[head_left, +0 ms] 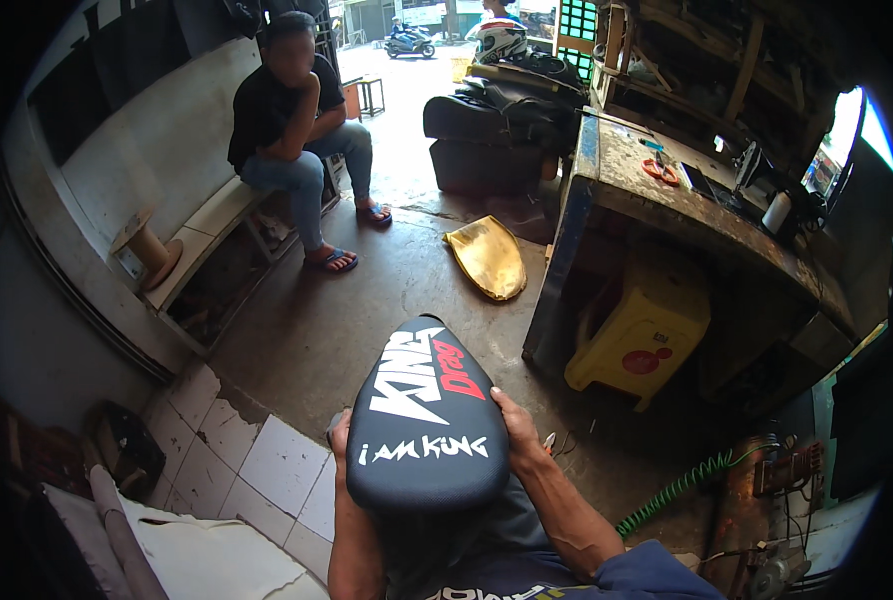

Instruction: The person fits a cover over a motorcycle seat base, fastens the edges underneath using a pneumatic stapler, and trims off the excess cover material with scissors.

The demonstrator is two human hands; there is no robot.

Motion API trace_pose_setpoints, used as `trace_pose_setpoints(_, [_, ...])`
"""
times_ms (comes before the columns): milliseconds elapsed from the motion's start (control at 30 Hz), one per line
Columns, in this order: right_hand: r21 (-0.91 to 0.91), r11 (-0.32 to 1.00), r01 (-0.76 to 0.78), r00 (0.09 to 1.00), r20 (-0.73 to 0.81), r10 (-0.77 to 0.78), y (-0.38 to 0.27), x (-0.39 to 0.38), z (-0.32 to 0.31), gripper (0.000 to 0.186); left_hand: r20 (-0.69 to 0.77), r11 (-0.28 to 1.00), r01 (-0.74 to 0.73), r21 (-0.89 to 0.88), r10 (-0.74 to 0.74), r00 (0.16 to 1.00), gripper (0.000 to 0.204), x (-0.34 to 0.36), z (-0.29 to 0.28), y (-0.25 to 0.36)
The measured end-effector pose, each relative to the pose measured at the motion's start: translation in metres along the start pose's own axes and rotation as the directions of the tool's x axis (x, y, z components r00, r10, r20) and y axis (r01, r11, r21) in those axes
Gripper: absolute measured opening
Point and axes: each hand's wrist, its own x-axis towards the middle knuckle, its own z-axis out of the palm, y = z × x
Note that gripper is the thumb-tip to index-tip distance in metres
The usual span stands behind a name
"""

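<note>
A black motorcycle seat (427, 420) with white and red printed lettering lies across my lap, its narrow end pointing away from me. My left hand (343, 440) grips its left edge, fingers partly hidden under it. My right hand (519, 440) holds the right edge, thumb along the side. A small metal tool (549, 442) shows just beside my right hand, partly hidden. Beyond the seat, a gold-yellow curved piece (487, 260) lies on the concrete floor.
A person (277, 140) sits on a left bench (212, 230) beside a wooden spool (147, 250). On the right stand a worn workbench (627, 150) with orange scissors (660, 172) and sewing machine (752, 180), a yellow stool (652, 310), and a green coiled hose (667, 500). Dark seats (477, 160) stand behind.
</note>
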Motion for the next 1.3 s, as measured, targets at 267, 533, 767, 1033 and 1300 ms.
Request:
trace_pose_setpoints(267, [-0.003,1.0,0.0,1.0,0.01,0.0,0.005,0.003,-0.004,0.044,0.031,0.997,-0.055,0.047,0.054,0.998,0.059,-0.012,-0.007,-0.011])
trace_pose_setpoints(533, [0.025,1.0,0.015,1.0,0.008,-0.016,0.008,0.012,-0.009,0.043,0.052,0.994,-0.078,0.08,0.074,0.996,0.059,-0.006,-0.001,-0.006])
trace_pose_setpoints(767, [-0.002,1.0,0.011,0.999,-0.031,-0.011,0.003,0.001,-0.003,0.042,0.061,0.99,-0.109,0.092,0.104,0.993,0.059,0.004,0.007,0.002])
trace_pose_setpoints(1033, [-0.032,0.999,0.016,0.999,-0.04,-0.017,0.0,-0.006,0.001,0.042,0.061,0.984,-0.136,0.112,0.13,0.99,0.059,0.006,0.008,0.003])
trace_pose_setpoints(1300, [-0.035,0.999,0.019,0.998,-0.055,-0.021,0.003,0.0,-0.005,0.042,0.07,0.977,-0.161,0.141,0.152,0.986,0.059,0.002,0.008,0.0])
